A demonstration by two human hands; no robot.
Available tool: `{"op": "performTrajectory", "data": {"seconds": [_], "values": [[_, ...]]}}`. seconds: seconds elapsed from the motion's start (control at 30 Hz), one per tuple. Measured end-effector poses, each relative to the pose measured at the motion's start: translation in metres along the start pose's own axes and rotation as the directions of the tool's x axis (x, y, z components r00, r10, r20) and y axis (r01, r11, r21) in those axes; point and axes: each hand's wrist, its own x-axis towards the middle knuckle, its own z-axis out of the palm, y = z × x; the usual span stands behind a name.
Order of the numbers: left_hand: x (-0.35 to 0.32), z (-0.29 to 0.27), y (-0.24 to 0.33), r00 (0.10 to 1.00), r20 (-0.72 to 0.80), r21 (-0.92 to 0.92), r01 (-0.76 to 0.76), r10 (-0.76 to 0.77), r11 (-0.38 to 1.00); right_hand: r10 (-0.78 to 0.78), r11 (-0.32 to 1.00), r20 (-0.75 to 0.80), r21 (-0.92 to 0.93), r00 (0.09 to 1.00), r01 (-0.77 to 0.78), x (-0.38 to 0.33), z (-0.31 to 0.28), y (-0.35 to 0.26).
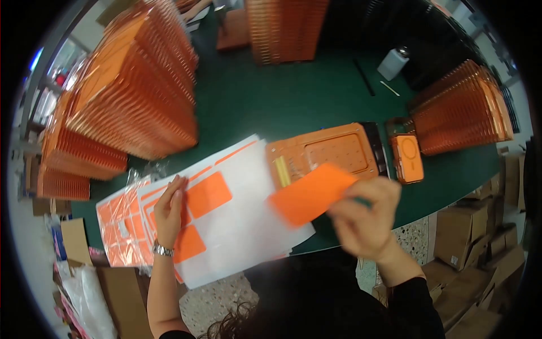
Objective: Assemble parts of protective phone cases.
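Note:
Between the fingers and thumb of my right hand (367,217) is a bright orange rounded sticker (313,195), tilted and blurred by motion. It is raised over the right part of white backing sheets (243,226). My left hand (169,212) lies on the left part of these sheets with its fingers stretched out. Several orange stickers (209,195) remain on the top sheet beside it. Beyond the raised sticker lies an orange plastic tray (339,148) with a recessed middle and a yellow strip (281,171). The sticker hides the tray's near edge.
Tall stacks of orange trays stand at the left (135,101), far middle (288,28) and right (460,110) of the green table (243,96). Near the right stack is an orange phone-case-shaped piece (409,158). A white bottle (393,63) stands farther back. Cardboard boxes (463,237) sit below.

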Motion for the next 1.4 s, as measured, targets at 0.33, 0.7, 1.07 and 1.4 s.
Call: {"op": "performTrajectory", "data": {"seconds": [0.33, 0.7, 1.07, 1.4], "values": [[0.197, 0.1, 0.195, 0.78, -0.113, -0.001, -0.62, 0.616, 0.785, 0.171, 0.974, 0.035, -0.16, 0.985, -0.163, -0.03, -0.005, 0.07], [0.334, 0.123, 0.264, 0.656, -0.1, 0.363, -0.676, 0.748, 0.641, 0.244, 0.97, 0.123, -0.035, 0.962, -0.242, -0.034, 0.008, 0.081], [0.31, 0.136, 0.302, 0.828, -0.023, 0.506, -0.474, 0.561, 0.721, 0.312, 0.949, 0.294, -0.045, 0.904, -0.313, -0.02, 0.003, 0.077], [0.326, 0.081, 0.288, 0.88, -0.022, 0.17, -0.465, 0.475, 0.869, 0.236, 0.966, 0.308, -0.174, 0.922, -0.189, -0.016, 0.01, 0.073]]}}
